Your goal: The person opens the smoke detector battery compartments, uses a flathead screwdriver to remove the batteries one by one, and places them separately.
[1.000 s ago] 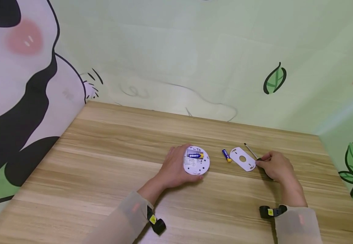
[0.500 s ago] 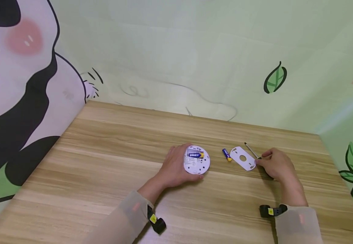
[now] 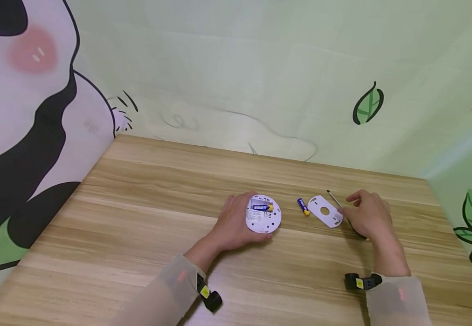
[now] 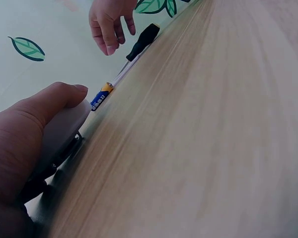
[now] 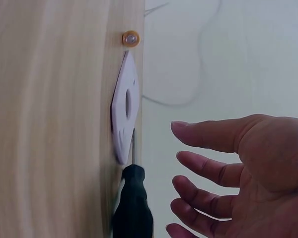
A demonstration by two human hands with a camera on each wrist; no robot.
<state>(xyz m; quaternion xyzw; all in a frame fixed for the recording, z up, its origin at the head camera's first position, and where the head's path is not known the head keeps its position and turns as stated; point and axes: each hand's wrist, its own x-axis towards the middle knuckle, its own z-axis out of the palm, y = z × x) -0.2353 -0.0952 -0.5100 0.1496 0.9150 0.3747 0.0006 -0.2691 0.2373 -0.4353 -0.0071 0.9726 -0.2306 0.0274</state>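
Observation:
My left hand grips the rim of a round white device that looks like a smoke detector, its slotted back facing up. A blue and yellow battery lies in its compartment. My right hand hovers with fingers apart over a screwdriver. In the right wrist view the screwdriver's black handle lies on the table, apart from the fingers. Beside it is a white mounting plate with a round central hole. A second battery lies just left of the plate.
Everything rests on a wood-grain table. A pale green wall with painted leaves and a panda stands along its back and sides. Each wrist carries a small black camera, such as the left wrist's camera.
The right hand has let go of the screwdriver handle and lifted slightly, with its fingers spreading. The screwdriver stays on the table. My left hand and the round device have not visibly moved.

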